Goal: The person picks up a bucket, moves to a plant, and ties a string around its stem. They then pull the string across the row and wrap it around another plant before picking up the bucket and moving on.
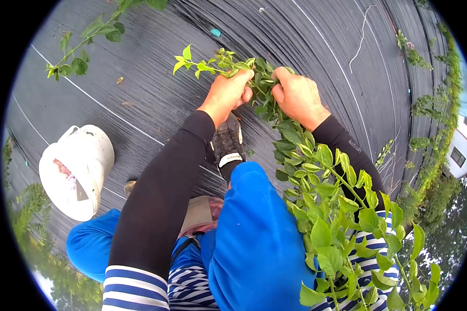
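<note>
A leafy green branch (288, 140) runs from the lower right, past my right side, up to both of my hands. My left hand (229, 93) is closed around its leafy stems, and a shoot with pale yellow-green leaves (200, 65) sticks out to the left beyond the fingers. Just to the right, my right hand (299, 98) pinches the same branch, thumb and fingers pressed together. Dark leaves fill the short gap between the hands. Whether anything small is held at the fingertips is hidden.
Black woven ground cover (140, 78) with white lines lies underfoot. A white bucket (101, 155) with something reddish inside stands at the left. My dark shoe (227, 137) is below my hands. Another leafy shoot (91, 39) hangs at upper left; more plants (430, 106) grow at right.
</note>
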Available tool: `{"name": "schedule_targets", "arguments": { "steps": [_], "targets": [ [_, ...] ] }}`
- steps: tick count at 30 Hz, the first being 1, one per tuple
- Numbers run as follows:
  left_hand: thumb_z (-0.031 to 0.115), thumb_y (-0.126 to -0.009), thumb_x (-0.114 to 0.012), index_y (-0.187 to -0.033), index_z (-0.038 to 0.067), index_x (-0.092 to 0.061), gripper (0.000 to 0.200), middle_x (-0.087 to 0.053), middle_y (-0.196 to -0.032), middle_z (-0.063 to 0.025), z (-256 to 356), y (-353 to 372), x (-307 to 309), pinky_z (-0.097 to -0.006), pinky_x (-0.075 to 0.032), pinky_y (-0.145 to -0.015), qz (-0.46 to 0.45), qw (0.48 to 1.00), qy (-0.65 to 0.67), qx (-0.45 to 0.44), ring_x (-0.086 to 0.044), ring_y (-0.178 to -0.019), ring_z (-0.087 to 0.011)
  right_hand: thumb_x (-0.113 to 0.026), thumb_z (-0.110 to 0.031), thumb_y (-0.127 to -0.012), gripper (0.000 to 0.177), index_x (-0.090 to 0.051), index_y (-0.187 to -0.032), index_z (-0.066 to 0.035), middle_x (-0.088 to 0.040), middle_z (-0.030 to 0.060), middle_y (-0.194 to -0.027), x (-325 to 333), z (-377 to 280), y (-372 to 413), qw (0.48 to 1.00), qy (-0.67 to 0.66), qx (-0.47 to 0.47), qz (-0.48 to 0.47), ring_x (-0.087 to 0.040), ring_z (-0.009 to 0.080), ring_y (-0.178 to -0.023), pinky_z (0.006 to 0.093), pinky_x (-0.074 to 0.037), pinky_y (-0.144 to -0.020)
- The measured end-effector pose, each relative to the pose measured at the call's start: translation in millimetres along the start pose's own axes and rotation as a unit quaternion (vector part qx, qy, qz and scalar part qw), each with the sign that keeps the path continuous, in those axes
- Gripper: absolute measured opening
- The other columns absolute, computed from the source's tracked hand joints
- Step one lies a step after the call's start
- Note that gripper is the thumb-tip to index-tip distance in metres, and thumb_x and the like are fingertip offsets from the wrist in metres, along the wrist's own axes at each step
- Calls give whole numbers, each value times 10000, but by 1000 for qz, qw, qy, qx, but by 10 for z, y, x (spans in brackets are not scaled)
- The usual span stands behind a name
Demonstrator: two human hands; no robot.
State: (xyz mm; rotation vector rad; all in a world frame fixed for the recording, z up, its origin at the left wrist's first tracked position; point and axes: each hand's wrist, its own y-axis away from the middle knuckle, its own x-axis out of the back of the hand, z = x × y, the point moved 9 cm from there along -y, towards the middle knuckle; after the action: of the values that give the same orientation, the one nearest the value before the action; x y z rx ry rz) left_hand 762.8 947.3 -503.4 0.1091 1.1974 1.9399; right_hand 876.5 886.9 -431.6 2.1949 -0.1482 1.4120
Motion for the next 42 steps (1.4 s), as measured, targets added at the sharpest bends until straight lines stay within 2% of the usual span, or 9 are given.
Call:
{"name": "schedule_targets", "arguments": {
  "steps": [5, 7, 11, 14, 22, 32, 35, 40, 42],
  "targets": [
    [328, -901, -466, -1113, 114, -589, 325, -486, -563, 11, -51, -27, 23, -204, -229, -400, -17, 999, 29, 18, -341, -431, -55, -533, -144, -779, 179, -549, -945, -77, -609, 176, -683, 39, 46, 12, 999, -10, -26, 22, -598, 383, -658, 480, -465, -624],
    [294, -880, -480, -1071, 58, -589, 322, -503, -561, -2, -54, -6, 24, -212, -270, -410, -20, 999, 47, 19, -366, -444, -65, -530, -153, -782, 173, -537, -930, -63, -617, 190, -684, 65, 85, 15, 998, -24, -42, 41, -608, 388, -660, 495, -464, -631],
    [325, -898, -465, -1029, 110, -600, 286, -488, -556, 8, -22, -25, -6, -204, -239, -398, -11, 999, 31, -5, -345, -427, -56, -519, -156, -789, 183, -546, -949, -71, -621, 194, -692, 20, 128, 2, 997, -43, -59, 30, -612, 387, -672, 497, -464, -648],
    [328, -882, -486, -784, 122, -518, 231, -497, -532, 9, 25, -50, -37, -210, -252, -397, -19, 1000, 3, -7, -357, -430, -56, -515, -158, -789, 194, -553, -960, -75, -622, 196, -692, 20, 139, -2, 997, -42, -60, 39, -613, 387, -679, 494, -467, -650],
    [309, -887, -478, -801, 112, -521, 219, -509, -546, -5, 27, -51, -87, -221, -245, -385, -40, 999, -5, 8, -346, -409, -66, -518, -170, -789, 231, -572, -992, -76, -638, 210, -766, 20, 216, -5, 991, -64, -117, 18, -620, 389, -755, 478, -478, -695],
    [324, -906, -456, -856, 155, -492, 180, -453, -552, 24, -118, 133, -237, -212, -224, -375, -132, 968, 148, 155, -328, -405, -60, -543, -168, -791, 251, -581, -1021, -76, -656, 186, -847, -87, 188, -64, 989, -105, -79, -64, -625, 360, -838, 451, -485, -734],
    [340, -919, -437, -889, 167, -476, 179, -442, -527, 29, -94, 145, -231, -208, -195, -363, -124, 973, 118, 155, -302, -385, -50, -588, -151, -776, 254, -556, -1012, -63, -655, 161, -868, -53, 193, -17, 988, -134, -75, -19, -628, 345, -827, 440, -484, -720],
    [359, -920, -430, -912, 166, -482, 200, -444, -527, 28, -81, 132, -215, -210, -190, -371, -112, 980, 79, 146, -292, -384, -50, -629, -13, -746, 210, -489, -902, -20, -540, 88, -772, 93, 136, 257, 973, -214, -35, 85, -583, 205, -644, 307, -477, -593],
    [366, -920, -428, -946, 161, -480, 213, -450, -531, 20, -46, 136, -229, -210, -187, -375, -118, 983, 71, 125, -291, -385, -50, -602, -5, -738, 199, -499, -905, -30, -541, 101, -815, 124, 100, 381, 969, -228, -3, 97, -578, 253, -660, 337, -477, -599]
  ]
}}
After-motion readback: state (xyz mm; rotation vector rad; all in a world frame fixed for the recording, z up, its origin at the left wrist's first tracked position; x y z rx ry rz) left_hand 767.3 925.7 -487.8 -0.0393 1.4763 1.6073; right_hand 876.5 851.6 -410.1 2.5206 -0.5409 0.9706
